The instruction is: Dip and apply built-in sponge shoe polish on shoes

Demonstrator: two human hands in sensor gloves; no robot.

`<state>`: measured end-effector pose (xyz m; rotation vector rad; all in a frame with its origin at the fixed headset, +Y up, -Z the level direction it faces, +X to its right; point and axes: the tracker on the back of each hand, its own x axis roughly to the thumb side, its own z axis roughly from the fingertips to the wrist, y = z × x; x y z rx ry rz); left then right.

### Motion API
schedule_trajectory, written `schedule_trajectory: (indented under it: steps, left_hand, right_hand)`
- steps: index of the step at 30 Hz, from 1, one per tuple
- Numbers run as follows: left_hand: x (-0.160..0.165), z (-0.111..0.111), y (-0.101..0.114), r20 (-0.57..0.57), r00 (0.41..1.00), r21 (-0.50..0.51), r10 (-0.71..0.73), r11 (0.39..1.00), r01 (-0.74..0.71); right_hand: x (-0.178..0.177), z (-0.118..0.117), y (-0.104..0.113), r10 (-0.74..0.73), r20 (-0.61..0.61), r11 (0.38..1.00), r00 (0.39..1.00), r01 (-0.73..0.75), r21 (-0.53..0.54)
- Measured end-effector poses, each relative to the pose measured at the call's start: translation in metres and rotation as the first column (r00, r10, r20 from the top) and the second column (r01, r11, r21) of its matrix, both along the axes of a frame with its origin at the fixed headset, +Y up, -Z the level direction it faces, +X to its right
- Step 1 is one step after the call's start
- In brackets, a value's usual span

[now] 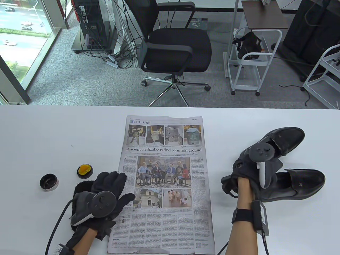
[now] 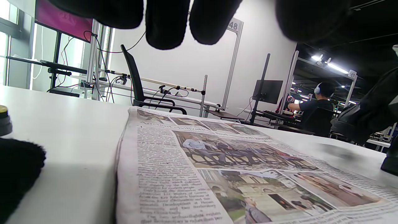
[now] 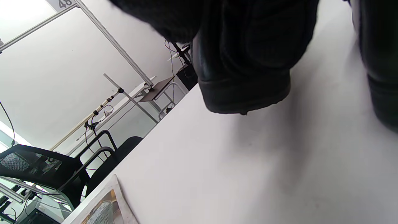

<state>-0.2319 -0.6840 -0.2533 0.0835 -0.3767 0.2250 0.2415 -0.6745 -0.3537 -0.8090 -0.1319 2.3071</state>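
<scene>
Sitting uncapped, polish tin shows yellow sponge; cap beside.

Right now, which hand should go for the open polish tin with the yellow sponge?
Left. The left hand lies open at the newspaper's left edge, right beside the polish tin. The right hand is across the table, busy on the near shoe.

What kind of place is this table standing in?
Most likely an office-like lab for recording. Beyond the white table stand an office chair and a computer tower with tangled cables; the left wrist view shows numbered metal frames at other workstations.
</scene>
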Motion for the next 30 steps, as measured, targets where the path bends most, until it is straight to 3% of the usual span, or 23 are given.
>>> schedule_trajectory:
  steps: [6, 11, 17, 22, 26, 30]
  left_hand:
    - [-0.002, -0.003, -0.001, -0.008, 1.000, -0.014, -0.002, 1.000, 0.002]
    - [-0.002, -0.005, -0.002, -0.011, 1.000, -0.023, -0.003, 1.000, 0.003]
    - [-0.003, -0.004, -0.001, -0.011, 1.000, -0.021, 0.005, 1.000, -0.005]
    - [-0.002, -0.002, 0.003, -0.004, 1.000, -0.011, 0.021, 1.000, -0.021]
    - [-0.002, -0.002, 0.003, -0.002, 0.999, -0.013, 0.032, 0.999, -0.032]
    - [-0.002, -0.002, 0.002, -0.001, 1.000, -0.021, 0.031, 0.999, -0.031]
  right_hand:
    - [0.003, 0.000, -0.012, -0.048, 0.052, 0.999, 0.997, 0.046, 0.027]
    - [-0.007, -0.002, -0.014, -0.033, 0.001, 0.999, 0.999, 0.033, 0.025]
    - [-0.015, 0.007, 0.019, 0.276, -0.005, 0.955, 0.961, -0.275, -0.114]
    - [0.006, 0.025, 0.036, 0.298, 0.045, 0.938, 0.954, -0.284, -0.197]
    - [0.024, 0.041, 0.027, 0.307, 0.042, 0.891, 0.951, -0.272, -0.364]
    - [0.031, 0.048, 0.005, 0.351, 0.031, 0.865, 0.936, -0.311, -0.394]
